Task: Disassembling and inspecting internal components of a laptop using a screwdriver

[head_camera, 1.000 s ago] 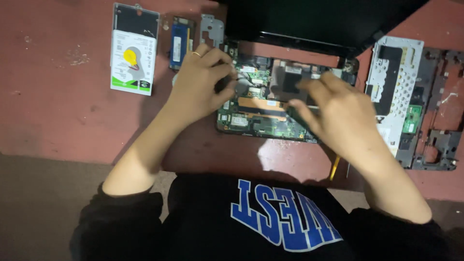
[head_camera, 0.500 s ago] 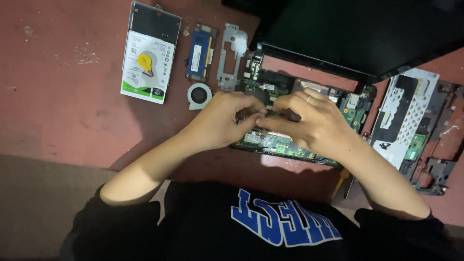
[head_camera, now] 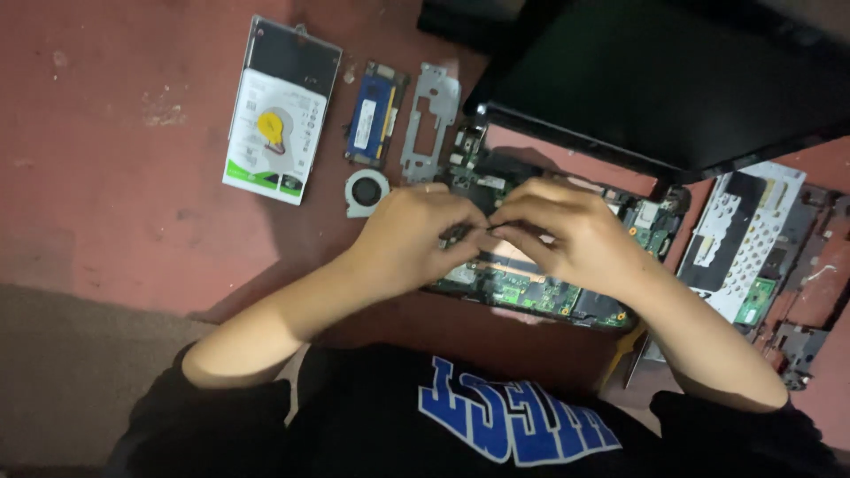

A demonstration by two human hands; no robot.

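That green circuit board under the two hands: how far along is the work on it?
Done: a hard drive with white label, a blue memory stick, a grey metal bracket and a small round fan lie apart on the red floor. In hand: left hand and right hand pinch something small over the green circuit board. Left: the board itself remains.

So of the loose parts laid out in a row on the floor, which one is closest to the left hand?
The small round fan, just beyond the left hand. The hard drive, memory stick and metal bracket lie farther away.

Hard drive (head_camera: 282, 113), memory stick (head_camera: 373, 113), bracket (head_camera: 429, 121) left of motherboard (head_camera: 531, 288)
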